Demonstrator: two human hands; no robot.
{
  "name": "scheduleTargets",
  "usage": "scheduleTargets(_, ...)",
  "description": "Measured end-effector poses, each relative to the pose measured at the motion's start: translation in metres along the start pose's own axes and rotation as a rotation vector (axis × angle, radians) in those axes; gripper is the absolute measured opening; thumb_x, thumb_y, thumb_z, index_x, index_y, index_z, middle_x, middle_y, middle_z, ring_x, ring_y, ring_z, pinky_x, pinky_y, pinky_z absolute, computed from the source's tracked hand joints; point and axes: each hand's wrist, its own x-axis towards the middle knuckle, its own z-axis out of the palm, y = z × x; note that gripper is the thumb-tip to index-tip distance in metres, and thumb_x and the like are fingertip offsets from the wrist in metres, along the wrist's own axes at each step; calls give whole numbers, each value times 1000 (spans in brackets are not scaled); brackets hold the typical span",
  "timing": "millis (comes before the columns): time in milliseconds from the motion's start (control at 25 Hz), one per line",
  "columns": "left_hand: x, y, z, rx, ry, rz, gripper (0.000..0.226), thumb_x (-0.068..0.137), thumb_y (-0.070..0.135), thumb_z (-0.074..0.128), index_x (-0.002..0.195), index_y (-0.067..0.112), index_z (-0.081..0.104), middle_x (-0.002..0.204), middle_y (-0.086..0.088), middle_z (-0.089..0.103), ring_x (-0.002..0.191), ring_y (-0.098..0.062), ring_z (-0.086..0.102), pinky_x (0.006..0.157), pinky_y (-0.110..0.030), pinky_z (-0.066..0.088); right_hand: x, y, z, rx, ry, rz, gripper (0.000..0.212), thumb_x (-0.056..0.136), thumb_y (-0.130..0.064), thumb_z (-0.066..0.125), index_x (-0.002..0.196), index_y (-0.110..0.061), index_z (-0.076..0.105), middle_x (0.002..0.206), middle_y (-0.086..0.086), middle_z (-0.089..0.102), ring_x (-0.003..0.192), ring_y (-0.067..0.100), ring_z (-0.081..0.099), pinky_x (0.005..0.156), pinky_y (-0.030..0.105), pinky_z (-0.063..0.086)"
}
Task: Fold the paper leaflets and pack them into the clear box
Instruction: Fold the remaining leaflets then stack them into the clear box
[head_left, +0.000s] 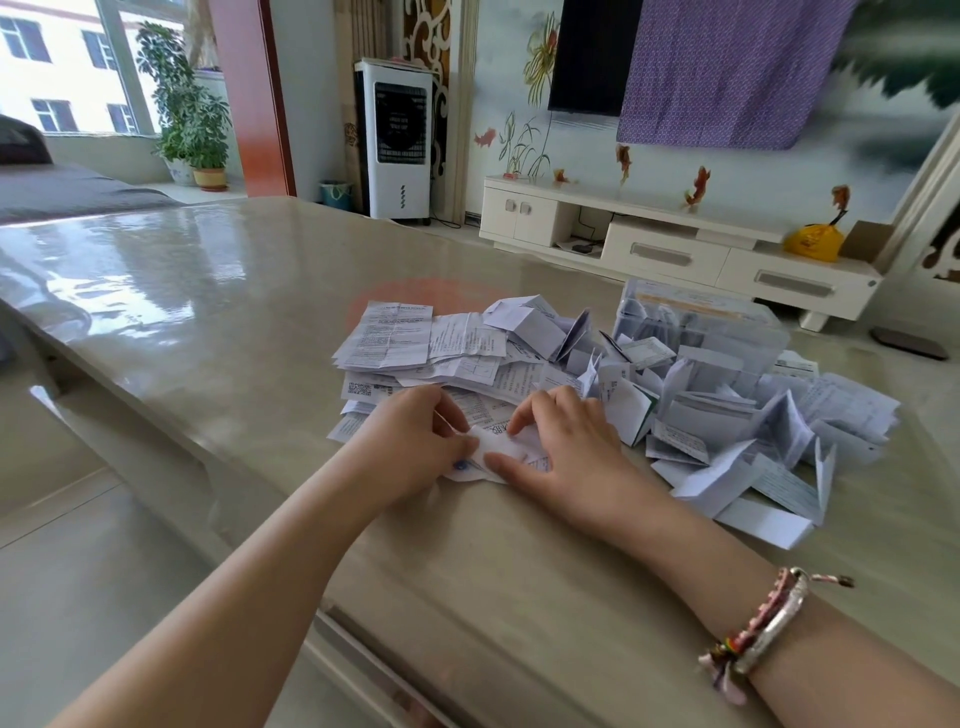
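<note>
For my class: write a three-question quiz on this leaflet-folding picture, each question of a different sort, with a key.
1. True or false: the clear box stands on the table behind the folded leaflets.
2. Which hand wears the bracelets? A) left B) right C) both
3. Fill in: the flat unfolded leaflets lie to the ___ of the folded ones.

Key
1. True.
2. B: the bracelets sit on the wrist of the right hand; the left hand has a bare wrist. Both hands work on one leaflet at the table's near edge.
3. Left.
</note>
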Motion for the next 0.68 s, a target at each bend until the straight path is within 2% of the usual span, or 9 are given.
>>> scheduleTargets(80,0,1,-1,0,-17,-21,16,82,21,72,94,18,63,83,6,60,67,-4,52,53,-11,37,0,1,0,-40,15,14,40,87,-58,51,110,-26,43,117,-6,35,117,15,30,97,30,27)
scheduleTargets(240,-3,6,-5,-62,-17,-71,18,79,15,75,94,18,66,74,10,59,63,0,51,48,-2,37,2,4,2,-77,53,29,33,93,-48,48,112,-22,41,121,-3,36,118,18,32,98,32,30)
scheduleTargets(360,-4,8,-7,-180,-42,-87,14,80,11,74,93,14,70,69,7,61,62,-4,55,58,-9,43,4,7,3,-64,113,6,23,95,-33,51,113,-19,44,120,-1,41,115,19,36,98,33,33)
scheduleTargets(440,-2,11,-12,-259,-37,-108,10,80,11,75,89,15,70,67,5,59,63,-8,54,59,-16,44,3,8,-1,138,155,9,15,94,-24,53,107,-19,47,112,-1,50,107,18,46,90,29,40)
scheduleTargets(560,3,14,-18,-374,-20,-105,11,79,9,76,85,16,69,73,0,61,71,-12,56,64,-17,41,-1,5,-8,518,122,40,6,94,-21,54,97,-23,50,101,-3,59,91,14,57,72,21,47)
scheduleTargets(680,6,17,-17,-405,-16,-58,12,79,8,75,87,14,69,77,-4,60,74,-14,55,70,-19,43,-4,-1,-13,688,82,28,12,95,-14,52,95,-21,62,91,2,64,82,10,58,72,19,47)
